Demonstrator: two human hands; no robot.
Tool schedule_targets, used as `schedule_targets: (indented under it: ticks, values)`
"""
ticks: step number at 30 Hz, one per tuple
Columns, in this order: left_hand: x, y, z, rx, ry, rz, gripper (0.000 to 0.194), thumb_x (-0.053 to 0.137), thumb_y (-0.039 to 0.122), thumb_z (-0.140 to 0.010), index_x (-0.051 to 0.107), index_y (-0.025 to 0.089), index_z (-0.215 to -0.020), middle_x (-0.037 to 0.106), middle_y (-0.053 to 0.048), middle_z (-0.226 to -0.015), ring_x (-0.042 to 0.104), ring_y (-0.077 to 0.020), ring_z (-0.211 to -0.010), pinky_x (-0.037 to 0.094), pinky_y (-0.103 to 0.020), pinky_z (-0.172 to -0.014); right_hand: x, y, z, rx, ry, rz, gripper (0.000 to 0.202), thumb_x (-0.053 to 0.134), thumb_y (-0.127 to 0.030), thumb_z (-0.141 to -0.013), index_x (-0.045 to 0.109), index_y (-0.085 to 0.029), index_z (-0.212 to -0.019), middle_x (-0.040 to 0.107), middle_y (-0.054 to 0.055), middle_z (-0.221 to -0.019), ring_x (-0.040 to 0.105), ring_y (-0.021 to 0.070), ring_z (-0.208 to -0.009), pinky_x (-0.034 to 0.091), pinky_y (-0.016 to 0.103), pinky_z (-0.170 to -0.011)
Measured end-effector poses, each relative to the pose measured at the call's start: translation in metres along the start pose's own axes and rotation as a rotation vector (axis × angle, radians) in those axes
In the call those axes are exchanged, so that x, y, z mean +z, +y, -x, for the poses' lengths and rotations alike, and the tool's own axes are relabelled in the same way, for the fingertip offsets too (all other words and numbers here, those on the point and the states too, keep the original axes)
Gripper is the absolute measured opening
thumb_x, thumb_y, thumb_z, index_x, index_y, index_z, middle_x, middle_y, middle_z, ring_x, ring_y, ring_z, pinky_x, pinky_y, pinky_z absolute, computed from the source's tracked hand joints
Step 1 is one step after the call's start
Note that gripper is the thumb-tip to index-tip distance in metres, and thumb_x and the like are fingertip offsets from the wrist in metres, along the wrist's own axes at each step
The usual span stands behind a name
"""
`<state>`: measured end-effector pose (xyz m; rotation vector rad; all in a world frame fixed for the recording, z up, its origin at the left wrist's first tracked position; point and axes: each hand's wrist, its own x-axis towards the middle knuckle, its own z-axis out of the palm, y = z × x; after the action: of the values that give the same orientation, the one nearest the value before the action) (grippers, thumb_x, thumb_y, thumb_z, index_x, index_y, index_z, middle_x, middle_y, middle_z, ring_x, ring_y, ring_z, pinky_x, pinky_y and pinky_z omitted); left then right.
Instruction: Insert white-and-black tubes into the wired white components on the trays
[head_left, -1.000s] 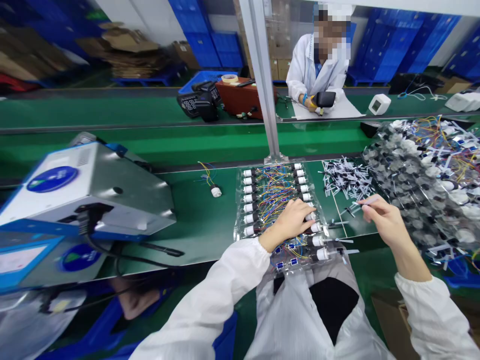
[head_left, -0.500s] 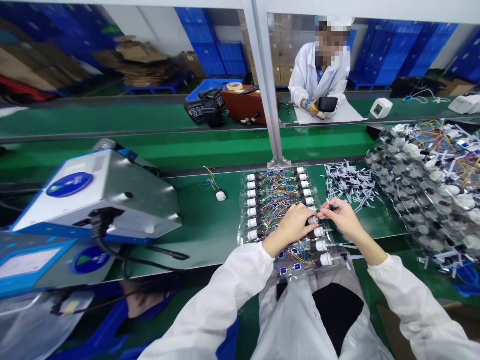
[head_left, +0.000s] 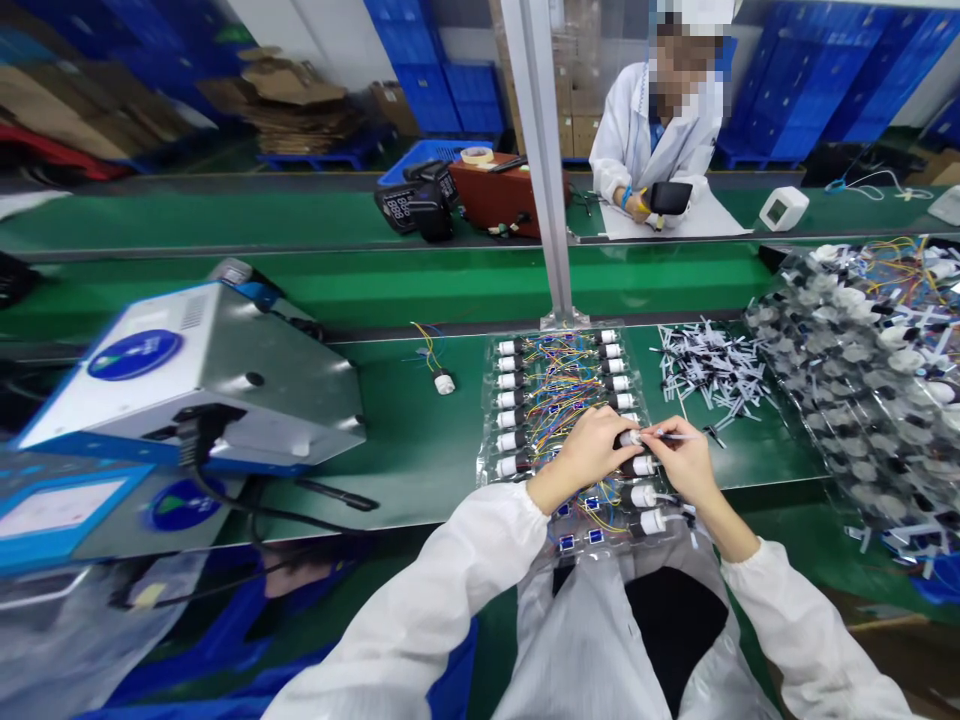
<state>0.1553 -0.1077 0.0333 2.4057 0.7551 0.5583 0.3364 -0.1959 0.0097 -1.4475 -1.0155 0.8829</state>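
Observation:
My left hand is closed around a small white cylindrical part in the right-hand row on a clear plastic tray. My right hand pinches a thin white strip, its left end against that part. Whether the end sits inside it is hidden by the fingertips. Two rows of similar white parts with black ends line the tray, joined to coloured wires and small blue pieces. The nearest parts on the right side have pale strips sticking out.
A pile of black-and-white strips lies right of the tray, beside stacked filled trays. One wired white part lies to the left, near a metal-cased machine. Beyond an upright post, a co-worker holds a black device.
My right hand has turned the strip so that it points rightward from the white part. The left hand keeps its hold. The head view has shifted slightly.

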Motion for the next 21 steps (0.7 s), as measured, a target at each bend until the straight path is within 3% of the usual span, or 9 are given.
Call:
schedule_targets:
  ticks: [13, 21]
  values:
    - [0.007, -0.006, 0.000, 0.010, 0.020, 0.032, 0.030, 0.074, 0.042, -0.093, 0.076, 0.020, -0.112, 0.073, -0.007, -0.097, 0.063, -0.0233, -0.095, 0.046, -0.037, -0.089, 0.006, 0.008, 0.002, -0.004, 0.046, 0.034, 0.028, 0.081, -0.045, -0.083, 0.065, -0.022, -0.079, 0.077, 0.006, -0.089, 0.073, 0.0230, -0.086, 0.057, 0.036, -0.081]
    - [0.012, -0.007, -0.001, 0.012, -0.004, 0.059, 0.028, 0.076, 0.039, -0.092, 0.077, 0.019, -0.111, 0.072, -0.008, -0.097, 0.064, -0.0230, -0.094, 0.051, -0.034, -0.085, 0.002, 0.004, 0.003, -0.205, -0.019, 0.216, 0.015, 0.072, -0.034, -0.090, 0.066, -0.024, -0.080, 0.075, 0.005, -0.088, 0.073, 0.0242, -0.088, 0.056, 0.039, -0.084]
